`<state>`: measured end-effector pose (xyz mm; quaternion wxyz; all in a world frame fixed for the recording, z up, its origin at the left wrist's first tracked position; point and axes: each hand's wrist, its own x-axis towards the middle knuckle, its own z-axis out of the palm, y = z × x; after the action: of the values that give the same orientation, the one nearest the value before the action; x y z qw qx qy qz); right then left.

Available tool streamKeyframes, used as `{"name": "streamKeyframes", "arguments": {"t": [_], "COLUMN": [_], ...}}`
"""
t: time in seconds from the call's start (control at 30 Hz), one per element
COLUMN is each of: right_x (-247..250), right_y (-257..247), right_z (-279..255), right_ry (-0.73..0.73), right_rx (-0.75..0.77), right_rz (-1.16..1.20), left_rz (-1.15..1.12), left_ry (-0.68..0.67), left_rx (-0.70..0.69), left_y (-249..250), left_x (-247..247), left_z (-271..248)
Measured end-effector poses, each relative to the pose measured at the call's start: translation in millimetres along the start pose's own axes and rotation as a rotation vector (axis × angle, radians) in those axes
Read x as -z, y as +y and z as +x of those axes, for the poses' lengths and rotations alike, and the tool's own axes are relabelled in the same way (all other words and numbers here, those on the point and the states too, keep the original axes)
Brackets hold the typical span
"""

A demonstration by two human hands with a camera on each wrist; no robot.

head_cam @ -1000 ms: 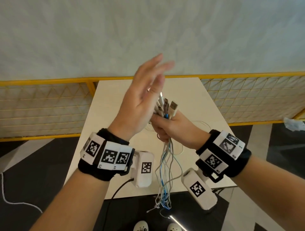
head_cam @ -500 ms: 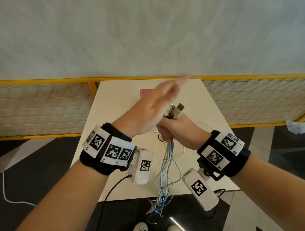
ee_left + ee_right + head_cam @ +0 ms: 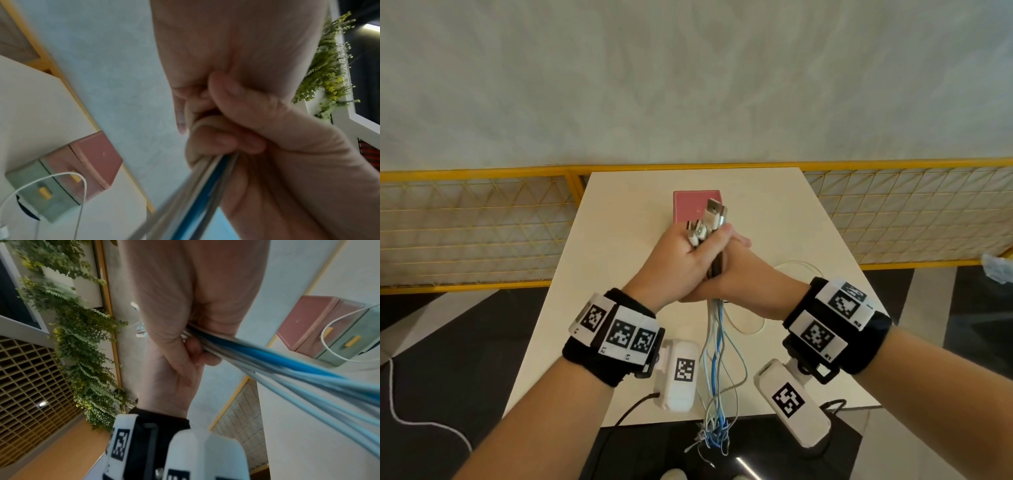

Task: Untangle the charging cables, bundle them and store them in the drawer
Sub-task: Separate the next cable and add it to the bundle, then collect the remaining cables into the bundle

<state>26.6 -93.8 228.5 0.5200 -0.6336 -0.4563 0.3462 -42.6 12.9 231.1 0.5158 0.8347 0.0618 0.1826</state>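
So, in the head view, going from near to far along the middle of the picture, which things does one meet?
Dangling cable ends → left hand and right hand, clasped on the cables → plugs → pink box → yellow railing.

No words, brand names or numbers are showing clearly enough to read. The wristbands [image 3: 619, 334] and the white camera housings [image 3: 681, 371] are carrying only black-and-white square code markers (tiny characters are sitting at some marker corners, too small to make out).
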Motion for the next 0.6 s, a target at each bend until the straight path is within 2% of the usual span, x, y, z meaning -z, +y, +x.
{"name": "streamKeyframes", "arguments": {"t": [0.07, 0.13, 0.23, 0.33, 0.43, 0.5, 0.6], "right_x": [-3.7, -8.8, -22.6, -31.5, -29.7, -23.1, -1.7], "right_y": [8.2, 17.7, 24.2, 36.9, 60.5, 82.3, 123.3], "right_z": [2.8, 6.0, 13.1, 20.3, 20.8, 20.2, 29.1], "right_ry": [-0.063, -0.043, -0.011, -0.076, -0.265, -0.408, -0.701], "right_rx": [-0.072, -0.104, -0.077, -0.059, -0.099, -0.156, -0.359], "right_rz": [0.007, 0.040, 0.109, 0.046, -0.205, -0.375, -0.741], "left_rz": [-0.142, -0.294, -0.399, -0.564, -0.725, -0.726, -0.681], "left_ry": [0.109, 0.194, 0.206, 0.259, 0.347, 0.402, 0.459], "left_rx": [0.010, 0.007, 0.007, 0.062, 0.128, 0.153, 0.186], "left_y": [-0.7, -5.1, -9.9, -11.8, -20.3, -28.6, -35.2], "left_x": [2.6, 3.1, 1.6, 7.0, 22.3, 33.6, 42.8], "left_z": [0.6, 1.9, 0.8, 0.6, 1.9, 4.0, 8.5]}}
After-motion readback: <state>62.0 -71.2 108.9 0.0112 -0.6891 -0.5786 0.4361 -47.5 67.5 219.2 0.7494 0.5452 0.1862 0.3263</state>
